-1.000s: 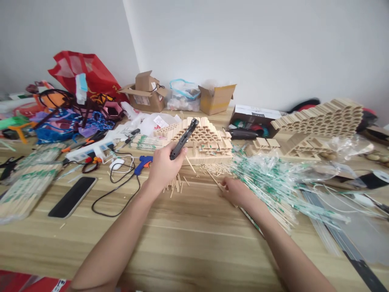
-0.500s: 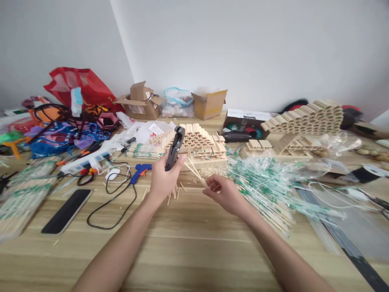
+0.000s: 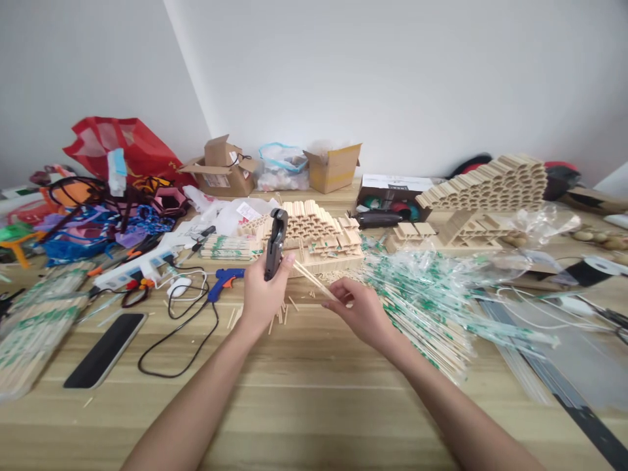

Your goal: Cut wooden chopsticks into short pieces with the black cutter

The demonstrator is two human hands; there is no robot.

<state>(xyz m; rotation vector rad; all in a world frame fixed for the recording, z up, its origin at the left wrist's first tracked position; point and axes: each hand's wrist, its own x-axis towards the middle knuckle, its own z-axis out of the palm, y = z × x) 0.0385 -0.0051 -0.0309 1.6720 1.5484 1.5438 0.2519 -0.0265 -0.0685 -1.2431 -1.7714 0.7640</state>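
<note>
Two bare hands at work above a wooden table [image 3: 314,405]. The left hand [image 3: 262,296] is closed around a black tool [image 3: 275,246], which stands nearly upright from the fist, its hooked end uppermost. The right hand [image 3: 360,309] has thumb and forefinger pinched together on the lower ends of thin, pale sticks [image 3: 314,279], the remaining fingers curled. The sticks slant up and left between the hands, their upper ends meeting the left thumb; whether they also touch the tool cannot be told. Behind them stands a stepped wooden model [image 3: 318,226]; short pieces [image 3: 281,314] lie scattered beside the left wrist, wrappers [image 3: 432,281] spread to the right, and a blue glue gun [image 3: 228,278] rests to the left. Handling, as judged from appearance: the sticks are probably very light, stiff and dry, with little tendency to slip, but slender enough to snap if bent sharply; a fingertip pinch near one end, with the shafts kept aligned, should suffice. The tool looks rigid and heavier than the sticks, and is best gripped by its lower body, clear of the hooked end.
</note>
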